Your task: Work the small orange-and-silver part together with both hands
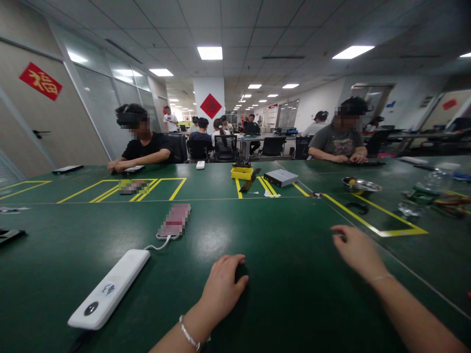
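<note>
Power bank, white and long, lies flat on the green table, angled from lower left to upper right, near our left hand but apart from it. A white cable runs from its upper end to a phone lying face up just beyond. We note the left hand palm down on the table, forearm entering from the bottom edge, wrist bent slightly, fingers curled inward in a loose cup with the knuckles raised. A dark patch sits at its fingertips; we cannot tell whether it is shadow or something small under the hand, so we cannot say whether this hand grips anything. A beaded bracelet circles the left wrist. Our right hand reaches in from the lower right, forearm stretched long across the table, palm down, fingers relaxed, pointing left and slightly spread; it is released and grasps nothing. It lies just beside the near corner of a yellow tape outline stuck to the table. Inside that outline, beyond the hand, lies a black loop, and farther back a metal bowl. At the table's middle we see a yellow tray and a grey box, well apart from both hands. Two other people sit at the far side with their forearms on the table.
</note>
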`<act>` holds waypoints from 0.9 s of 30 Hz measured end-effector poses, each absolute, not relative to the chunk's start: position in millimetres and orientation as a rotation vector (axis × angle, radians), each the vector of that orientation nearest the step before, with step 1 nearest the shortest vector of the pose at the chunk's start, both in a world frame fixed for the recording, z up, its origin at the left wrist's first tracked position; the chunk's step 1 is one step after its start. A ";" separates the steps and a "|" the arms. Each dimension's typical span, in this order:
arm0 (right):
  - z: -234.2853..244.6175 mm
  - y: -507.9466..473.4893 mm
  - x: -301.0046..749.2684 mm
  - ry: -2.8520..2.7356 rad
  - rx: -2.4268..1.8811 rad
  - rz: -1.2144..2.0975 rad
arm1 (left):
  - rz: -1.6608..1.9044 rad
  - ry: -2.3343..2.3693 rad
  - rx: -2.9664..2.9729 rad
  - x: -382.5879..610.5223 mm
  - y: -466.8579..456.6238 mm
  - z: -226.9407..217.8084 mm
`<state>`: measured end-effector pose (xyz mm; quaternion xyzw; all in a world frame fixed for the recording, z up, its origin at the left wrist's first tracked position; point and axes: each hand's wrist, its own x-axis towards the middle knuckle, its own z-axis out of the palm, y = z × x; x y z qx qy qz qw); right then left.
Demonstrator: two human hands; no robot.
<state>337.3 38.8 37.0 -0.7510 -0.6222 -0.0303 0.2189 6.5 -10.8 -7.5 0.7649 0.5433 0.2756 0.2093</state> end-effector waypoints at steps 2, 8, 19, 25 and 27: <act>28.6 38.9 278.6 -1.839 -1.850 0.249 | 0.767 1.482 2.128 10.7 -13.0 -7.9; 10.5 -7.6 154.8 -2.014 -1.331 0.748 | 0.758 1.432 2.201 22.0 -21.5 -11.7; 7.1 -3.6 167.1 -1.710 -1.240 1.490 | 0.820 1.320 2.206 27.1 -22.4 -7.5; 22.1 24.9 234.7 -2.019 -1.591 0.667 | 0.996 1.289 1.839 13.0 -16.4 -2.0; 28.1 38.1 290.6 -1.905 -1.884 -0.023 | 1.082 1.283 1.595 7.1 -10.4 -2.8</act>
